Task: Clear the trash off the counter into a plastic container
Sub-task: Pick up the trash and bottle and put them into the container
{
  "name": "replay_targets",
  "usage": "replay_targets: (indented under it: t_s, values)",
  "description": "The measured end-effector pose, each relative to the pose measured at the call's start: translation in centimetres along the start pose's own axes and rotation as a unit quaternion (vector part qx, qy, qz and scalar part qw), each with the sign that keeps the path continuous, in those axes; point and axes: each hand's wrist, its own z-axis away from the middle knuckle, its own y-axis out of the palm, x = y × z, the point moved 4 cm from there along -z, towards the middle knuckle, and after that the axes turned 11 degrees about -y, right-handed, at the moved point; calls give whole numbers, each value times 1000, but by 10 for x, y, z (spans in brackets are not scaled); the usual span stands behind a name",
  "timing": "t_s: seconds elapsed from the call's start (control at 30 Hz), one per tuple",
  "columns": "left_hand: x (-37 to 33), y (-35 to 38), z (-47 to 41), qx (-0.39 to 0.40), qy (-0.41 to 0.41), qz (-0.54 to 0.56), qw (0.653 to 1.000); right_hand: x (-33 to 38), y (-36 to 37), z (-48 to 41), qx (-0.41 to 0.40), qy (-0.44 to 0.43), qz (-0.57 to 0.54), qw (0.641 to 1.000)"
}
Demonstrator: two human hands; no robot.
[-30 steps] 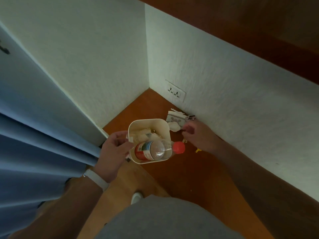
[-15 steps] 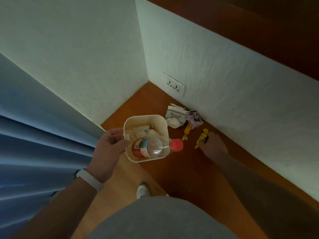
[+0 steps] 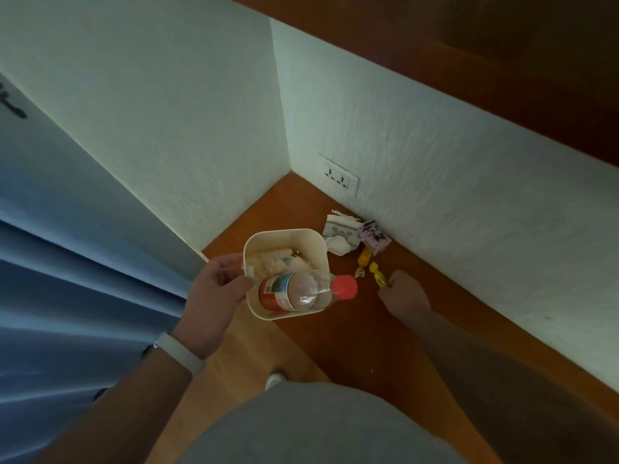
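Brown wood makes up the surface (image 3: 395, 333), which runs into a white wall corner. A cream plastic container (image 3: 294, 241), at 9 o'clock from the scattered trash, sits in the left hand (image 3: 214, 289), clamped on its rim; a clear bottle (image 3: 301, 291) with a red cap lies across its top above crumpled paper. The right hand (image 3: 403, 291) pinches a yellow candy wrapper (image 3: 378, 278) at its 11 o'clock. A second candy (image 3: 363, 257), a pink carton (image 3: 375, 236) and torn wrapping (image 3: 340, 231) lie at 12 o'clock, against the wall.

Candy wrapper (image 3: 379, 278) end inside right-hand (image 3: 403, 294) grip
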Motion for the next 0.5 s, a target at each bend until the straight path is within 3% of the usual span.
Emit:
replay_targets:
  t_s: [0.13,0.33,0.5]
  values:
    - [2,-6,4,2,8,1,1000,12,-18,24,-61,-26,-42,997]
    - [7,-8,9,21,-5,27,999,81,-82,60,-128,-162,-158,966]
    - [7,-8,17,33,-2,29,999,140,-106,80,-72,-270,-152,948]
